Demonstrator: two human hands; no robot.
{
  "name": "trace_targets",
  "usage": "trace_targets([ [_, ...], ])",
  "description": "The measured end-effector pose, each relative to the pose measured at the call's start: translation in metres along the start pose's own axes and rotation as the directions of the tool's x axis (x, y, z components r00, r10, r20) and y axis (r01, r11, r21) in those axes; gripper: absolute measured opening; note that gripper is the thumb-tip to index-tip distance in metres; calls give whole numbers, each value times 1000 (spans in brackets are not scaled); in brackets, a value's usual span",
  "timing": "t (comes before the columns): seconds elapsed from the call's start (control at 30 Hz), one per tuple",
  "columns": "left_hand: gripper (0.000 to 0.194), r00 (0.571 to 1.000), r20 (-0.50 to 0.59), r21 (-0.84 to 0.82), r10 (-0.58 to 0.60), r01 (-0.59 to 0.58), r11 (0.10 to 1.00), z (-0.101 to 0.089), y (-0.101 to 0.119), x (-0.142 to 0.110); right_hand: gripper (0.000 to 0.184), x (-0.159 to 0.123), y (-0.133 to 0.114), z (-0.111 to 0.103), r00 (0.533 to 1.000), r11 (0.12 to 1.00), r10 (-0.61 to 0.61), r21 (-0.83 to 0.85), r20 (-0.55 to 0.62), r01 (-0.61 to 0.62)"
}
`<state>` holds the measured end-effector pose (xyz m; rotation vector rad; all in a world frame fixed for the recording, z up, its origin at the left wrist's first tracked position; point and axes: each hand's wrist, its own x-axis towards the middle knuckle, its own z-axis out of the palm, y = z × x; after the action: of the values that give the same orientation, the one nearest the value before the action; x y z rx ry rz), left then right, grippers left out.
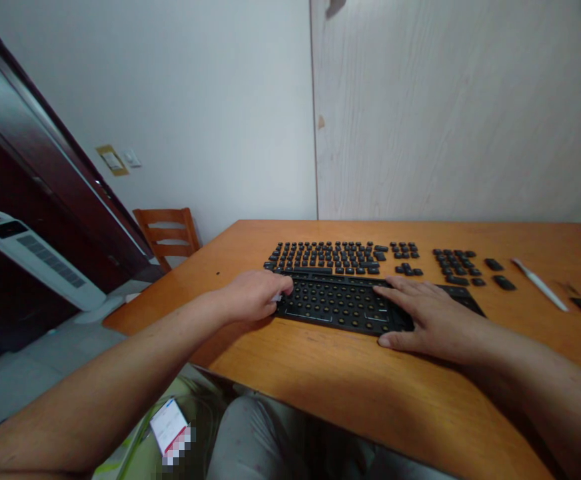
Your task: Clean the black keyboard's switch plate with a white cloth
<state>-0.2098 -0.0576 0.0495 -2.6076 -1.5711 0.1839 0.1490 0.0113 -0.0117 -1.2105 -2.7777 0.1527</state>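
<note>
1. Your left hand (254,295) is curled, its fingers pinching a small pale item (276,299) at the left end of the black keyboard base (330,301).
2. Your right hand (433,315) is spread, resting over the base's right part.
3. The base lies on the wooden table (350,360) before you, bare key sockets facing up, thin white lines among them.
4. Just behind it, loose black keycaps (318,271) sit in keyboard order; any legends are too small to read.
5. Below the table edge, a white card (168,421) bears a red band; its print is blurred.
</note>
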Motion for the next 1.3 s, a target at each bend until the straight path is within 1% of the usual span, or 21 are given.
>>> trace_targets([
  [0.1, 29, 1000, -7, -9, 24, -24, 1000, -1, 3, -1, 97, 0, 0, 0, 1000, 1000, -4, 10, -12, 4],
  [0.3, 26, 1000, 2, -38, 18, -18, 999, -2, 8, -3, 96, 1, -1, 1, 1000, 999, 7, 35, -10, -7],
  [0.4, 27, 1000, -5, -99, 17, -17, 995, -1, 8, -6, 96, 1, 0, 2, 1000, 1000, -2, 29, -16, 3],
  [0.5, 29, 1000, 9, -221, -15, 17, 975, 1, 4, -7, 95, 1, 1, 3, 1000, 1000, -8, 19, -23, 8],
  [0.6, 27, 998, 7, -421, -64, 61, 905, 2, -7, -6, 96, 1, 2, 3, 1000, 1000, -12, 11, -19, 12],
  [0.67, 24, 990, -39, -540, -134, 92, 837, 2, -16, -3, 97, 1, 2, 4, 1000, 1000, -14, 11, -15, 14],
  [0.77, 22, 961, -104, -631, -255, 134, 764, 5, -26, 5, 97, 2, 2, 5, 1000, 1000, -3, 26, -20, 3],
  [0.83, 21, 948, -104, -654, -302, 164, 739, 9, -29, 12, 97, 2, 3, 6, 1000, 999, 7, 35, -19, -7],
  [0.97, 20, 932, -81, -666, -354, 214, 715, 18, -30, 25, 96, 1, 3, 5, 1000, 999, 12, 36, -19, -12],
  [1.1, 16, 913, -85, -639, -399, 257, 725, 25, -31, 36, 98, 1, 0, 3, 1000, 1000, 18, 17, 1, -18],
  [1.2, 13, 912, -54, -600, -407, 296, 743, 30, -33, 41, 98, 0, -2, 1, 1000, 1000, 26, 13, 7, -26],
  [1.3, 14, 912, -19, -564, -410, 329, 758, 33, -34, 42, 98, 0, -3, 0, 1000, 1000, 24, 9, 11, -24],
])
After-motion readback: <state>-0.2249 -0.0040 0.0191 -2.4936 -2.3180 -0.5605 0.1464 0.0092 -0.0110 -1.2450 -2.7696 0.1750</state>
